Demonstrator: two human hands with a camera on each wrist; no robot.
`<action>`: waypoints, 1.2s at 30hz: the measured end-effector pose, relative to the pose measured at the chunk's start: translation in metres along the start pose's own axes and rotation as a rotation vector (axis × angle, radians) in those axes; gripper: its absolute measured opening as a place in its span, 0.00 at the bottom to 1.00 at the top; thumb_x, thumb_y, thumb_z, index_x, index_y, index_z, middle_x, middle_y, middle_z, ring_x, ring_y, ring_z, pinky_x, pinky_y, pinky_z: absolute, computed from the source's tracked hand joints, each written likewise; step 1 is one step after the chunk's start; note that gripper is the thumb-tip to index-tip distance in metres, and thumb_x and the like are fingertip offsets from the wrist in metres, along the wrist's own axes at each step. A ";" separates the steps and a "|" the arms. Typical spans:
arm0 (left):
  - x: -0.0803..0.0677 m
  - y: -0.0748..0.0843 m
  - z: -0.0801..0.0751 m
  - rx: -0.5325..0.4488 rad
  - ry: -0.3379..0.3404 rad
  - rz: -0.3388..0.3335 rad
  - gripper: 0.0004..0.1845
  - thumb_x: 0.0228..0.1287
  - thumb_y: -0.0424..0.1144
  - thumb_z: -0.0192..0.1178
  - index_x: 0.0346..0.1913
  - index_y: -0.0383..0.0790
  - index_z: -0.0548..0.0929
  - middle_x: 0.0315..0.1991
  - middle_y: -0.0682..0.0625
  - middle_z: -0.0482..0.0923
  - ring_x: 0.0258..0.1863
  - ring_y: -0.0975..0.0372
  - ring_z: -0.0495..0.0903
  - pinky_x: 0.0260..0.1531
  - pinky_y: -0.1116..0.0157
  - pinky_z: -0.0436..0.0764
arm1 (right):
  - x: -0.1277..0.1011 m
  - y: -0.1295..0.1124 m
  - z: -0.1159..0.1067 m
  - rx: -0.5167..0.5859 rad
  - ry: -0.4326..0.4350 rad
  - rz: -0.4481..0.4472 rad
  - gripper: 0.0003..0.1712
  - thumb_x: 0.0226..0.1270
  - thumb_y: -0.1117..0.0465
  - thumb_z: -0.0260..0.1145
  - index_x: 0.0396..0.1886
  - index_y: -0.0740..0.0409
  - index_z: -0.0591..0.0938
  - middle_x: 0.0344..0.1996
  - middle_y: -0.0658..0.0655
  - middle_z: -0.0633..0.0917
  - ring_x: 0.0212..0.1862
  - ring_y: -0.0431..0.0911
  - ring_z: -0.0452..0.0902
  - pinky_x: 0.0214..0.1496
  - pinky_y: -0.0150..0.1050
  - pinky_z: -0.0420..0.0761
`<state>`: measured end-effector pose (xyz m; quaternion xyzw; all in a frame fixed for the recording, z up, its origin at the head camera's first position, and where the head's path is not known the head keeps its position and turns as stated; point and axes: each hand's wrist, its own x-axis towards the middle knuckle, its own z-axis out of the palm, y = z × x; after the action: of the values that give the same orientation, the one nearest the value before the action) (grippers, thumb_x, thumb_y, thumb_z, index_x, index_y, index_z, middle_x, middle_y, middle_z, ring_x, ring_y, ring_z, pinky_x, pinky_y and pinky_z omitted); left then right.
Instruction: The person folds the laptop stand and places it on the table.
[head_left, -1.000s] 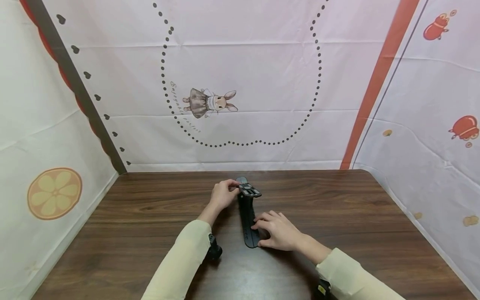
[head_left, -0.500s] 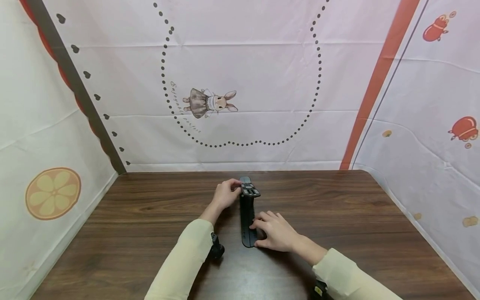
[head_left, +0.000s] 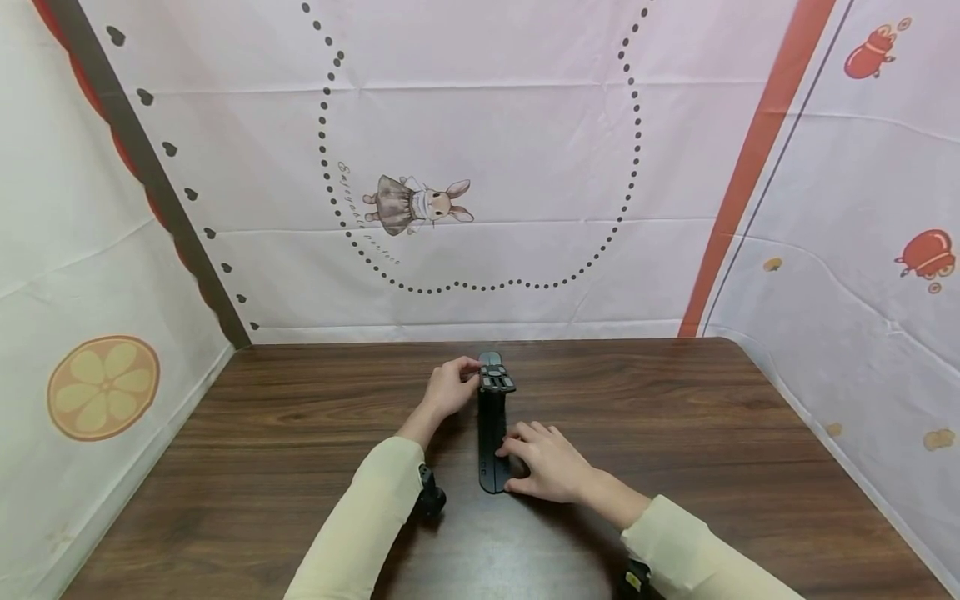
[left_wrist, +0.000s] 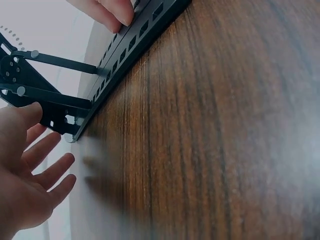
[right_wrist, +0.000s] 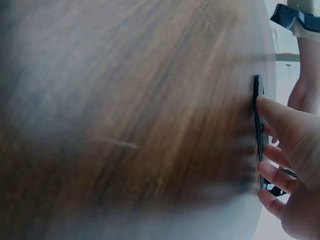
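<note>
A black metal folding bracket stands on the wooden table, its long slotted base plate running away from the person. Bolted arms link the base to a raised top with grey pads. My left hand holds the raised part from the left, thumb on the metal and the other fingers spread in the left wrist view. My right hand holds the near part of the base, its index fingertip on the plate and its thumb at the near end's edge.
The brown wooden table reaches back to a white printed cloth, with more cloth along both sides. A small black device is strapped to the left wrist and another to the right.
The bracket has turned slightly on the table: its near end has shifted left and its far end a little right. My right hand has moved slightly left with it.
</note>
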<state>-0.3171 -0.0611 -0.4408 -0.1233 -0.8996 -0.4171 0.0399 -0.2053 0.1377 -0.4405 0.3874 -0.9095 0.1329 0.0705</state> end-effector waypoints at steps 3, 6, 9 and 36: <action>-0.003 0.002 -0.003 -0.003 -0.025 0.021 0.16 0.65 0.38 0.54 0.55 0.40 0.78 0.52 0.46 0.79 0.51 0.53 0.77 0.49 0.55 0.77 | 0.000 0.003 -0.002 0.035 -0.017 0.007 0.19 0.57 0.48 0.67 0.48 0.47 0.80 0.49 0.50 0.76 0.50 0.46 0.71 0.49 0.48 0.73; -0.006 0.003 -0.006 0.003 -0.047 0.035 0.18 0.65 0.38 0.54 0.57 0.39 0.76 0.54 0.45 0.77 0.53 0.51 0.76 0.50 0.55 0.76 | 0.000 0.006 -0.004 0.085 -0.012 0.006 0.17 0.59 0.52 0.66 0.48 0.49 0.80 0.48 0.50 0.78 0.49 0.46 0.73 0.48 0.48 0.74; -0.010 0.005 -0.009 0.012 -0.035 0.051 0.17 0.64 0.39 0.56 0.55 0.39 0.77 0.53 0.45 0.78 0.52 0.53 0.78 0.50 0.57 0.76 | 0.002 0.011 -0.005 0.142 0.020 0.009 0.14 0.60 0.57 0.65 0.46 0.52 0.81 0.45 0.50 0.80 0.47 0.45 0.75 0.46 0.46 0.76; -0.042 0.011 0.000 -0.071 0.039 0.005 0.08 0.58 0.38 0.63 0.41 0.42 0.82 0.36 0.51 0.84 0.35 0.62 0.82 0.37 0.64 0.80 | 0.040 0.029 0.007 0.482 0.314 0.394 0.12 0.61 0.64 0.63 0.44 0.63 0.79 0.41 0.60 0.84 0.40 0.50 0.82 0.42 0.46 0.80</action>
<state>-0.2738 -0.0622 -0.4401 -0.1188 -0.8829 -0.4510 0.0542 -0.2540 0.1278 -0.4437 0.1846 -0.8874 0.4130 0.0892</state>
